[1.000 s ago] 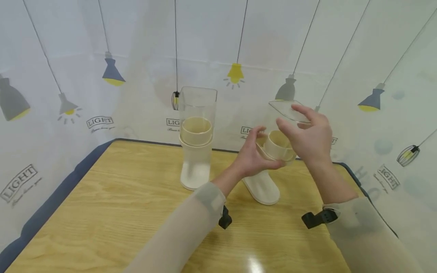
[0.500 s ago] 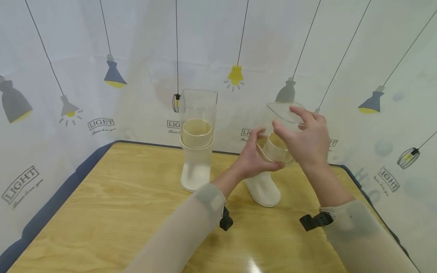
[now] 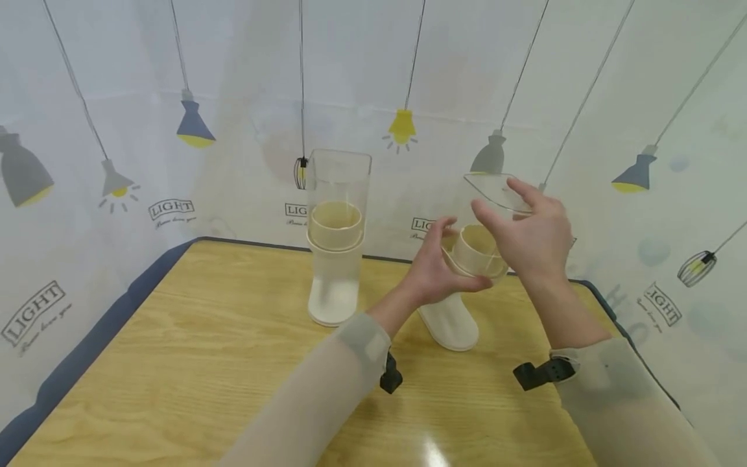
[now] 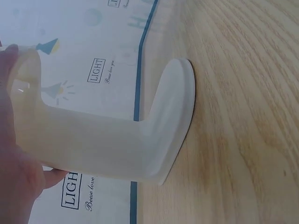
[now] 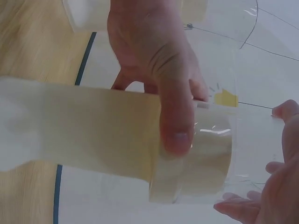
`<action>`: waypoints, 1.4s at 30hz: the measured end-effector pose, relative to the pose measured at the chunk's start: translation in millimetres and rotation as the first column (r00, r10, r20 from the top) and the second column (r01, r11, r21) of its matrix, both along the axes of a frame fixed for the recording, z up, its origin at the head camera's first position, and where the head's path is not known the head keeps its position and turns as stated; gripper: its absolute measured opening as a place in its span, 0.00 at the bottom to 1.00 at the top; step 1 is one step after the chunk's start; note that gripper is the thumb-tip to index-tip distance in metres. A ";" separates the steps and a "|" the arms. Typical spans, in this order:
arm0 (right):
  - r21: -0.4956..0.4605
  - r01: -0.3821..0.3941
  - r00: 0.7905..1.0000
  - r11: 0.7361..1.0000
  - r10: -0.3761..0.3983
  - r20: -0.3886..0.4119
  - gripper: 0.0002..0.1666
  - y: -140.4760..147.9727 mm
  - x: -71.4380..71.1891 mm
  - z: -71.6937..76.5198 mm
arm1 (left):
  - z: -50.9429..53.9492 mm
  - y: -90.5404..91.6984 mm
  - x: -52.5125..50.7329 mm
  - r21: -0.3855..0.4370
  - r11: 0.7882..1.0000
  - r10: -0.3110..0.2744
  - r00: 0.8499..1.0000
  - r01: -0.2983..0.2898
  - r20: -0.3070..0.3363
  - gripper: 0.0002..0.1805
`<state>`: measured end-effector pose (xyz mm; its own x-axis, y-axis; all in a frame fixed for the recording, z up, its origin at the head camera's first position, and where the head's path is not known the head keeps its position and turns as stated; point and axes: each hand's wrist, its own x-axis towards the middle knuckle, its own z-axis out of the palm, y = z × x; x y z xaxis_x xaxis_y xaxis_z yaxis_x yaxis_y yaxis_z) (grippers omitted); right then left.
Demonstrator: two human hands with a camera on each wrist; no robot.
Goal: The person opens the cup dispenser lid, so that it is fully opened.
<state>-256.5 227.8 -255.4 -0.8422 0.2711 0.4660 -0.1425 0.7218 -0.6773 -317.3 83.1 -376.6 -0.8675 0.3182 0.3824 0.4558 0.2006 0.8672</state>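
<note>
resting stand (image 3: 449, 322): cream, long-footed, near the far edge of the wooden table (image 3: 204, 353), its base seemingly flat on the wood.
collar (image 5: 164, 183): thick and stiff-looking, probably the steadiest place to take hold.
clear tube (image 5: 247, 151): rising above the collar; likely light, smooth plastic, slippery to dry fingers, its thin rim liable to crack if squeezed, so a wide, gentle grasp suits it.
left hand (image 3: 438, 269): gripping the collar, thumb on one side, fingers round the other.
right hand (image 3: 537, 237): thumb and fingers curved round the clear tube's upper part; how hard they press cannot be told.
second stand (image 3: 334, 285): upright, well to the left, untouched.
wall cloth (image 3: 356, 84): behind, printed with hanging lamps.
</note>
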 end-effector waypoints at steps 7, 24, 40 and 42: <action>0.089 0.016 0.999 0.996 -0.013 -0.029 0.44 -3.0 2.7 -0.2 | -1.4 -0.3 -0.6 -0.007 1.000 -0.021 1.000 0.021 -0.001 0.70; 0.112 -0.025 0.999 0.993 0.022 0.028 0.46 -0.8 2.5 11.2 | 1.7 -4.9 -1.0 -0.004 1.000 -0.019 1.000 0.019 0.000 0.71; 0.118 -0.024 0.998 0.993 0.017 0.058 0.46 8.7 0.2 19.4 | -2.8 -0.8 -1.5 0.022 1.000 -0.022 1.000 0.022 0.002 0.67; 0.119 -0.021 0.998 0.993 0.015 0.054 0.46 8.4 1.6 19.9 | -3.0 -1.1 -2.1 0.020 1.000 -0.024 1.000 0.024 0.003 0.67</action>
<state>-255.0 236.2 -235.5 -0.8710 0.2007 0.4485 -0.1220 0.7959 -0.5931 -319.4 82.1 -379.6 -0.8610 0.3310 0.3861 0.4575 0.1723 0.8724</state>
